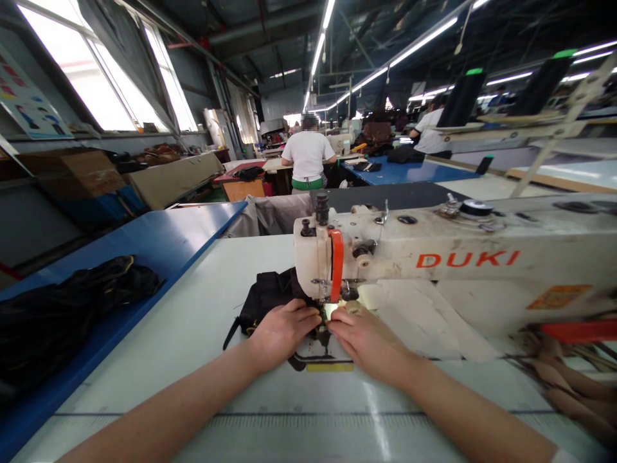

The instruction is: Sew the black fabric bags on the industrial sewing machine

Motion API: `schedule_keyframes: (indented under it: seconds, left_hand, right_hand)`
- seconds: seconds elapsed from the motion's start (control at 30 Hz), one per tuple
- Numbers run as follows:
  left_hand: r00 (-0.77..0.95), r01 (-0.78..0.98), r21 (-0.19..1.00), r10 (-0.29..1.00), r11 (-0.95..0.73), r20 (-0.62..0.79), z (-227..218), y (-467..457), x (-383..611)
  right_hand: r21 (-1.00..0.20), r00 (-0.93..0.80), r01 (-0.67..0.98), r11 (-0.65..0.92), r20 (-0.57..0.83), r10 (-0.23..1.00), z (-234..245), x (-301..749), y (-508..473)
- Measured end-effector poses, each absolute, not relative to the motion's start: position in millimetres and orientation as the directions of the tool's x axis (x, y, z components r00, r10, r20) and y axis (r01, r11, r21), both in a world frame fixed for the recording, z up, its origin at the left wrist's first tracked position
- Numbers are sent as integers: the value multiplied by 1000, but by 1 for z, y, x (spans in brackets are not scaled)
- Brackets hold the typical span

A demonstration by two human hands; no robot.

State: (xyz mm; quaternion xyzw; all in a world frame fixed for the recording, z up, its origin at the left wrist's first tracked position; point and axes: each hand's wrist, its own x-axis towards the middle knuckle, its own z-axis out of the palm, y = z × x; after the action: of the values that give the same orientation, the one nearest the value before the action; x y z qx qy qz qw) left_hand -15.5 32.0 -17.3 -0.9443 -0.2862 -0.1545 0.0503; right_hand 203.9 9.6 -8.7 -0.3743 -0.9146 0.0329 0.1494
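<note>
Tabletop [197, 296] free at left — sewing machine [385, 251] blocks the right

Reads "DUKI" in orange-red capitals along the sewing machine [448, 238]. Bears blurred, unreadable print on the orange sticker [559, 297] lower down. Shows illegible red characters on the poster [31, 96] at far left, and tick marks, with figures too faint to read, on the ruler scale [265, 421] across the counter [207, 289].
</note>
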Motion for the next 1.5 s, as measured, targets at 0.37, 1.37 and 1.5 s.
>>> schedule_keyframes:
  seconds: [0.37, 1.37, 1.5]
  left_hand:
    - [757, 567, 57, 547, -822, 358, -17, 38, -16]
    - [621, 658, 181, 663, -731, 418, -25, 44, -16]
    - [607, 662, 253, 703, -706, 371, -18, 28, -28]
  right_hand:
    - [-207, -636, 688, 696, 291, 715, -11, 205, 11]
    - [-218, -592, 680, 701, 401, 699, -18, 208, 9]
    - [-226, -598, 680, 697, 380, 706, -15, 210, 8]
